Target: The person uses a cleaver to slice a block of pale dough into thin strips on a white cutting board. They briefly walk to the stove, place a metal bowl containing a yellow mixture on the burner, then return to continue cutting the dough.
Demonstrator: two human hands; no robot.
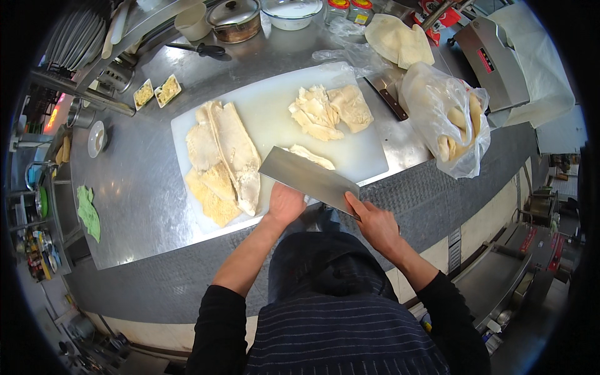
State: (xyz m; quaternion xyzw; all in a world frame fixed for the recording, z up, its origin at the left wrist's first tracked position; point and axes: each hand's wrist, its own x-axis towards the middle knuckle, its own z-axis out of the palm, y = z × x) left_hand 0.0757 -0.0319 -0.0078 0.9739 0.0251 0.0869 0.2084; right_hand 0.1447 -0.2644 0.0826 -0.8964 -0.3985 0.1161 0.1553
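My right hand [377, 225] is closed around the handle of a wide cleaver [309, 178], its blade tilted over the near edge of a white cutting board [276, 112]. Under the blade is my left hand [286, 202], its fingers mostly hidden; whether it holds anything cannot be told. A pale strip of tripe-like food [311, 155] lies just beyond the blade. Large pale sheets [234, 145] of the same kind rest on the board's left side, with a yellowish honeycombed piece [218, 194] at their near end. Cut pale pieces [314, 112] lie at the board's far right.
Right of the board lie a second knife [393, 104] and a plastic bag of pale food [445, 122]. Beyond stand a lidded pot [234, 21] and a sharpening steel [206, 49]. Two small dishes [168, 91], a white bowl [97, 139] and a green cloth [88, 213] are at left.
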